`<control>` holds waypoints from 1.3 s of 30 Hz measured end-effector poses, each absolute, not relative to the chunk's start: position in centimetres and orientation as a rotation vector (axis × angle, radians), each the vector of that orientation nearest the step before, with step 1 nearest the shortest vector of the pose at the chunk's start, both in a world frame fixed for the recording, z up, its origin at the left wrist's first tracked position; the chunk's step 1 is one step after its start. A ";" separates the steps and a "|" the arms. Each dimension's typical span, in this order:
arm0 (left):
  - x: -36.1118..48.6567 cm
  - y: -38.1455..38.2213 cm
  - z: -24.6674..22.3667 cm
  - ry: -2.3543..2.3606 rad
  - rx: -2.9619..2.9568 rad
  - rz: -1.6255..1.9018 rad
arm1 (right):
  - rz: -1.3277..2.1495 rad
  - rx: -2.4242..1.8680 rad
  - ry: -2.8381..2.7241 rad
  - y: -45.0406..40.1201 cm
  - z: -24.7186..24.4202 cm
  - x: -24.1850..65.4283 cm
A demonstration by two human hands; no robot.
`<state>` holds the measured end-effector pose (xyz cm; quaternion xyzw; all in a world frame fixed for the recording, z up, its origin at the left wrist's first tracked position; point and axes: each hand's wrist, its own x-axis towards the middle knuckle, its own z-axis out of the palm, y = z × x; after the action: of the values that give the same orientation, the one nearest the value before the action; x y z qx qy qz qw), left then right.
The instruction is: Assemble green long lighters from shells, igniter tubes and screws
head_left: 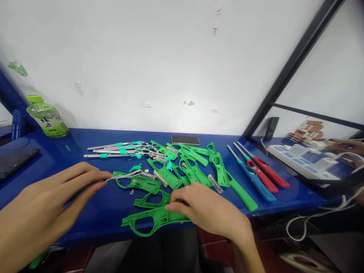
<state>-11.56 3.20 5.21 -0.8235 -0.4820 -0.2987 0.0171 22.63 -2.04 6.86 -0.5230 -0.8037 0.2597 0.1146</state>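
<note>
My left hand (57,201) is closed, pinching thin white wires (122,175) between thumb and fingertips. A dark green piece shows partly under that palm; the rest of it is hidden. The wires reach toward a small clear part (146,174) above a green handle half. At the table's front edge, my right hand (209,212) is closed on a green lighter handle half (160,217), its open inner side facing up and its trigger ring to the left. Just behind it lies another green handle half (139,203). Several more green halves (167,176) lie in a loose pile.
Metal lighter tubes (108,151) with teal collars lie back left. Clear fuel tanks (215,184) lie among the halves. A blue lighter (257,184) and two red lighters (270,172) rest at right. A phone (185,140) and green bottle (48,119) stand near the wall.
</note>
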 end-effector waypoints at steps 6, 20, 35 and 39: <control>-11.7 3.2 5.2 -1.402 -2.567 -0.811 | 0.556 -1.680 -2.251 -0.4 5.7 23.6; -10.0 3.1 6.2 -1.247 -2.730 -0.954 | 0.500 -1.612 -2.209 0.1 5.7 24.2; -6.5 2.8 2.6 -1.244 -3.228 -0.650 | 0.766 -1.632 -2.205 0.6 4.8 24.5; -6.4 3.2 2.3 -1.270 -3.223 -0.754 | 0.857 -1.627 -2.198 1.0 4.8 24.3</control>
<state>-6.42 3.21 2.35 -0.8906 -0.3511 -0.2085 -0.2004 24.30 0.96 4.77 -0.5624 -0.7597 0.2962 0.1375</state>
